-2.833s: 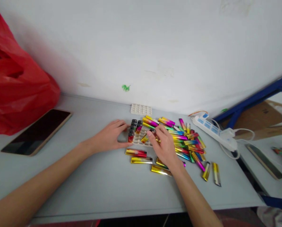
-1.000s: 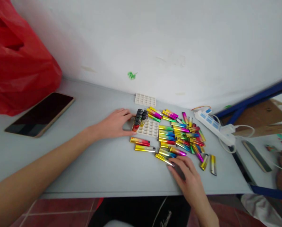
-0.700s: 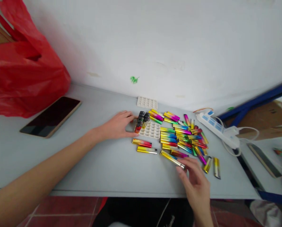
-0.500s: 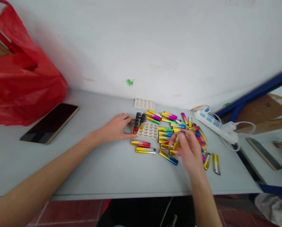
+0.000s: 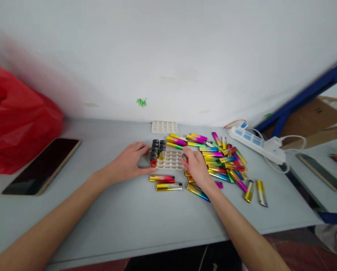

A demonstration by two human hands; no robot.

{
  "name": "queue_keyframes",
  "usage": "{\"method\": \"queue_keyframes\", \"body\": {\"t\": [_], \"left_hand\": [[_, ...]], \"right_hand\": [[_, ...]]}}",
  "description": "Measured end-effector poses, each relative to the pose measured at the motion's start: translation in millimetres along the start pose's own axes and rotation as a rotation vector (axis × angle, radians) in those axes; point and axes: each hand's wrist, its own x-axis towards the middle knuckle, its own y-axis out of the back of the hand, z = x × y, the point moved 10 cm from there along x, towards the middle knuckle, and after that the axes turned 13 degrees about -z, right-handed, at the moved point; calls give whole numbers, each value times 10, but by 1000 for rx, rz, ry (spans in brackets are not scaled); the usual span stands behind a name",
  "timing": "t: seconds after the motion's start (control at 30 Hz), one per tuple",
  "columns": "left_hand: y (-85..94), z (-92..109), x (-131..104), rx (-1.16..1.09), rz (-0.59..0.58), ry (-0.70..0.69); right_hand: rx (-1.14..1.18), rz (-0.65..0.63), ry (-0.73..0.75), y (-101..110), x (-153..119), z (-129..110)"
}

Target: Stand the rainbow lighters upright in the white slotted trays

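Observation:
A white tray with rows of holes (image 5: pixel 170 160) lies on the table, with several lighters (image 5: pixel 154 150) upright in its left end, their black tops showing. My left hand (image 5: pixel 130 160) grips that left end, thumb at the near corner and fingers at the far side. Over the tray's right edge, my right hand (image 5: pixel 196 165) is closed on a lighter (image 5: pixel 184 157); only its dark top shows, the rest being hidden by the fingers. Many shiny coloured lighters (image 5: pixel 213 154) lie loose to the right. Two more, a red-and-gold one (image 5: pixel 162 178) and a silver-and-gold one (image 5: pixel 169 186), lie in front.
A second white tray (image 5: pixel 164 127) rests near the wall. A phone (image 5: pixel 41 165) and a red bag (image 5: pixel 21 124) occupy the left side. At the right are a white power strip (image 5: pixel 255 145) with cables and a blue metal frame (image 5: pixel 301 99).
My right hand has moved left from above the loose lighters to the tray's right edge, carrying a lighter. My left hand stays at the tray. The camera view has shifted slightly.

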Motion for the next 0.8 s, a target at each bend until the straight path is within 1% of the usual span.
{"method": "queue_keyframes", "body": {"t": [0.1,0.27,0.43,0.67,0.8], "left_hand": [[-10,-16,8,4,-18,14],[-16,-43,13,7,-13,14],[-26,-39,13,14,-21,7],[-13,-18,21,17,-13,4],[-9,-2,26,15,-15,-5]], "right_hand": [[-44,38,-60,55,-37,43],[-119,89,-71,103,-41,-12],[-191,122,-26,104,-58,-105],[-297,154,-20,125,-67,-121],[-307,188,70,149,-93,-162]]}}
